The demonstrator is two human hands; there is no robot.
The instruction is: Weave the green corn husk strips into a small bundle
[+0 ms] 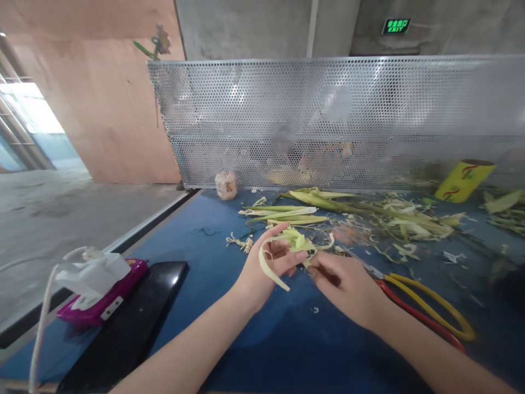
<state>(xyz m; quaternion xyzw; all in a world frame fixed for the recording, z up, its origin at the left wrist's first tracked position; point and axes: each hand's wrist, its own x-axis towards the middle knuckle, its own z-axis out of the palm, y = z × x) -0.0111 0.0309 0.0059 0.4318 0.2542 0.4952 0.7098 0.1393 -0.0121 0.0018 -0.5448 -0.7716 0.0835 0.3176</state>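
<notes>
So I'm standing here watching someone do fiddly fingerwork with plant strips, and the step in hand looks to me like shaping or binding one small pale green bundle (296, 238). It's up in the air over the blue table (197, 235), right between the two hands and touching both. The left hand (251, 280) comes in from the lower left, palm side partly showing, index finger stretched out along the far side and thumb reaching across the near side. Its grip is closed around the bundle but loosely, not a fist. One long loose strip (267, 270) curls out past the thumb and hangs free. The right hand (348, 287) comes in from the lower right, back of the hand up, and its grip is a tight pinch, thumb against fingertip, at the bundle's lower end; can't tell exactly which strand it has. Both forearms slope inward, so it's a neat little V. IMO the next move calls for a steady left hold and small, careful right-finger work, with that dangling strip kept from snagging. The scissors (394, 279) with red and yellow handles lie partly behind the right hand, and there's a messy leaf pile (410, 221) beyond.
</notes>
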